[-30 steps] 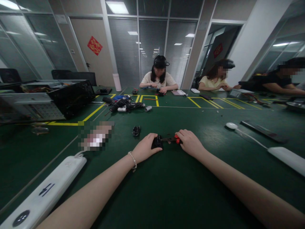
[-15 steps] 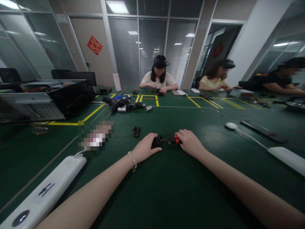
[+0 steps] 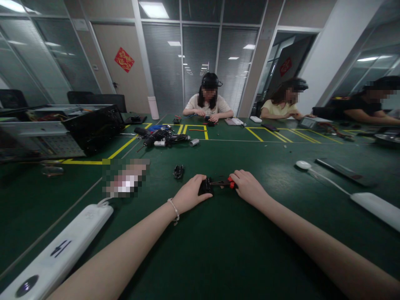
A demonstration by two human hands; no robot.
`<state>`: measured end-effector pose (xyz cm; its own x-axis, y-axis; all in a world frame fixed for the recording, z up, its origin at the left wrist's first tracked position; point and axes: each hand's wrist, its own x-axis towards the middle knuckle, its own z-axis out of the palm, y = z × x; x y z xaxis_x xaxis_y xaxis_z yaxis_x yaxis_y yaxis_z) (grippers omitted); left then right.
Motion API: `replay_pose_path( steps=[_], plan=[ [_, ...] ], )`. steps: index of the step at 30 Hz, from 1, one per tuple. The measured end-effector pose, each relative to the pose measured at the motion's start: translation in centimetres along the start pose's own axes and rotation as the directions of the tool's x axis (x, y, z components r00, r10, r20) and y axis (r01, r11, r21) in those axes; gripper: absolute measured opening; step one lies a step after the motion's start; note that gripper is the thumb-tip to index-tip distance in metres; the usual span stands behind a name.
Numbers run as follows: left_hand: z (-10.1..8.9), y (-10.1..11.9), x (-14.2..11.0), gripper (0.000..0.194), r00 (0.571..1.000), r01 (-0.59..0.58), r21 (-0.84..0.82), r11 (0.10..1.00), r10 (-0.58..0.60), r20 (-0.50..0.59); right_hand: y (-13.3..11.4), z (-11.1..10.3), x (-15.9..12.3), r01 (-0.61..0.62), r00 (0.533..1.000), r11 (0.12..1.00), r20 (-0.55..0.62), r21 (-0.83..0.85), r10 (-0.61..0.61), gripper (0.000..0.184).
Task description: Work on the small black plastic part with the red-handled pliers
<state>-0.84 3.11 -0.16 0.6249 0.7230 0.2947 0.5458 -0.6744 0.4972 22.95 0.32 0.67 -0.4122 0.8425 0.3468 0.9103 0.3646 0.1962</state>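
Note:
My left hand (image 3: 191,193) is closed around a small black part (image 3: 206,186), thumb on the near side and fingers on the far side, low over the green table (image 3: 218,250). In my right hand (image 3: 249,183) are pliers (image 3: 221,183) with red handles, gripped from above. Their long thin jaws point left and reach the black part's right side. Whether the jaws pinch anything is too small to tell. Beyond my left hand lies another small black part (image 3: 178,171), apart from both hands.
A black drill (image 3: 153,137) lies among tools and cables farther back. At left stand an open computer case (image 3: 62,133) and a white numbered device (image 3: 59,254). Another white device (image 3: 379,206) with a cable lies at right. A co-worker (image 3: 208,100) sits opposite; two more people sit at right.
Almost nothing differs. The pliers and the black part have shifted very slightly; both hands keep their holds.

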Motion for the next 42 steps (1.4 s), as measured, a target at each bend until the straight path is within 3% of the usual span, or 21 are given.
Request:
replay_pose_path(
  steps=[42],
  plan=[
    [0.12,-0.13,0.06,0.052,1.000,-0.009,0.003,1.000,0.009,0.002,-0.07,0.01,0.00,-0.016,1.000,1.000,-0.001,-0.002,0.016,0.035]
  ],
)
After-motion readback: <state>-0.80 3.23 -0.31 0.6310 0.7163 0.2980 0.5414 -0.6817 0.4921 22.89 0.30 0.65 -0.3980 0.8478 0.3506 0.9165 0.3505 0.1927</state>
